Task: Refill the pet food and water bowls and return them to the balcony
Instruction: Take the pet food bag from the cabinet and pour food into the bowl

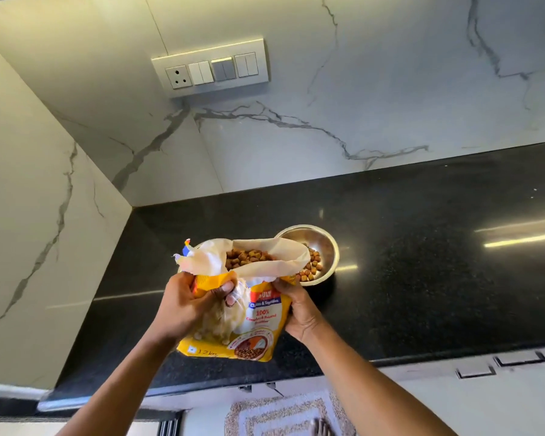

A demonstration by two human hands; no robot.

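Veined marble wall (pixel 296 136) across the top, from nine through twelve to three o'clock. Below it, glossy black counter (pixel 422 278), running from the centre out to three o'clock. Down on the floor at six o'clock, a patterned mat (pixel 280 413). On the wall at eleven o'clock, a switch plate (pixel 211 67) with one socket.

Dead centre, a yellow bag (pixel 258 316), mouth pulled wide, brown kibble (pixel 246 258) showing inside. Held in both hands. Left hand (pixel 186 303) at the bag's nine o'clock, fingers curled into the bunched upper front. Right hand (pixel 299 309) at its three o'clock, wrapped round the side just under the lip. Cannot tell whether the bag's base rests on the counter or hangs just above it.

Steel bowl (pixel 324 240) on the counter at the bag's one o'clock, its left rim hidden behind the bag's lip. More kibble heaped in the bowl's near half, bare metal in the far half.

Looks like the food pour, part done, with the bowl only partly filled. Next calls for tipping the lip a little further over the rim, slowly, to avoid a rush of pellets scattering across the polished counter. Then righting the bag and folding its mouth shut. No water bowl plainly in view. Filling it and carrying both to the balcony yet to do.
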